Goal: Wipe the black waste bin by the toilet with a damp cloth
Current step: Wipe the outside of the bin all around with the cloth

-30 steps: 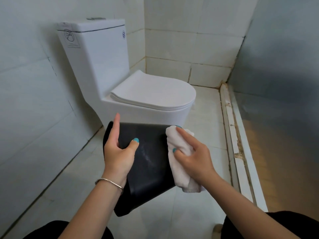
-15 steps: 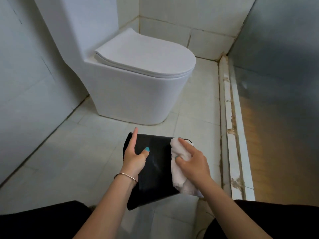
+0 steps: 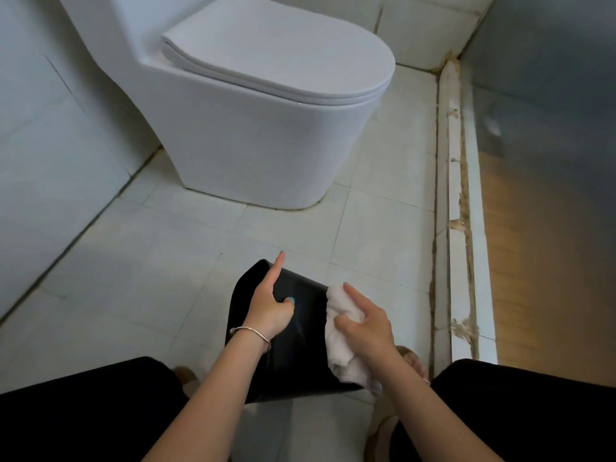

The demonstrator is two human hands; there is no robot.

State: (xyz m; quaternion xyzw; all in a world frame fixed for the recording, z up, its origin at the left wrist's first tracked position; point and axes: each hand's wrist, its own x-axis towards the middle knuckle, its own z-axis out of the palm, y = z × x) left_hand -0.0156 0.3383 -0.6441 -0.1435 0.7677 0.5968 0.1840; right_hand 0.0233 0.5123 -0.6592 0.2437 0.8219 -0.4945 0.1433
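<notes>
You are looking down at a pale tiled floor [image 3: 140,271] that fills most of the view, with tiled walls [image 3: 43,128] rising on the left and behind. The white toilet [image 3: 263,128] stands on that floor ahead of you, its lid closed, and to its right a stained raised sill [image 3: 458,201] runs along the floor's edge away from you. Your knees in black trousers [image 3: 80,415] frame the bottom of the view on both sides. Between them, in front of the toilet and well apart from it, is the black waste bin [image 3: 300,355], tilted so that one flat side faces up toward you. Your left hand [image 3: 270,305] grips the bin at its upper left edge: the forefinger lies straight along that edge, the thumb presses on the upward face, and the other fingers wrap out of sight behind it. A thin silver bracelet [image 3: 253,333] sits on that wrist. Your right hand [image 3: 365,323] holds the bunched white cloth [image 3: 340,341] against the bin's right edge, thumb and fingers curled into the fabric with the forefinger extended over its top. The cloth hangs down along that edge past your wrist. A sandalled foot [image 3: 411,360] shows just beside the bin's right side, under your right forearm.
</notes>
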